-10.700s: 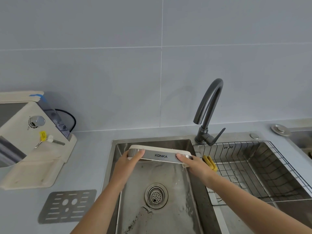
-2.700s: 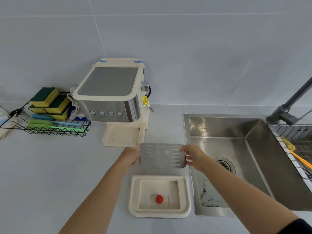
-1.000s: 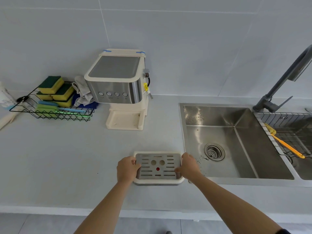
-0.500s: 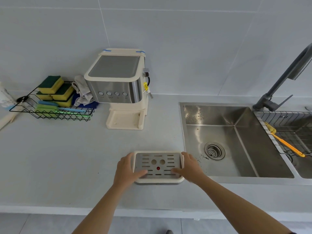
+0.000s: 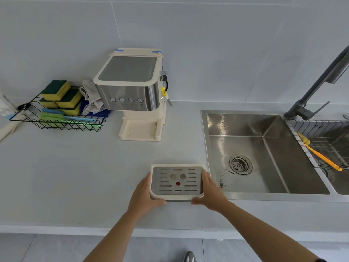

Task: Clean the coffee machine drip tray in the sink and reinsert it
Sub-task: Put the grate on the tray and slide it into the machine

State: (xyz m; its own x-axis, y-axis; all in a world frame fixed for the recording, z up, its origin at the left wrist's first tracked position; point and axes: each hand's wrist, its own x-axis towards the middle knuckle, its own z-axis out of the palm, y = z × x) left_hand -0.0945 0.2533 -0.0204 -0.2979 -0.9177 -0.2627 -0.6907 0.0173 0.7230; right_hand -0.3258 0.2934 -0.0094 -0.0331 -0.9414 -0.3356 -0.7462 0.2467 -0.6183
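The cream drip tray (image 5: 177, 195) lies on the grey counter near its front edge, just left of the sink (image 5: 264, 154). Its slotted metal grate (image 5: 177, 179) sits on top, and a red dot shows through a hole. My left hand (image 5: 144, 193) grips the tray's left side and front corner. My right hand (image 5: 210, 190) grips its right side and front. The cream and steel coffee machine (image 5: 132, 87) stands at the back, and its base platform (image 5: 140, 130) is bare.
A black wire rack (image 5: 56, 120) with yellow-green sponges, a grey cloth and brushes sits left of the machine. Dark specks lie around the sink's drain (image 5: 240, 164). A grey faucet (image 5: 317, 87) rises at the right, beside a wire basket (image 5: 324, 140) holding an orange brush.
Both hands have slid from the top of the grate to the tray's sides and front edge. The tray itself has stayed in the same spot on the counter.
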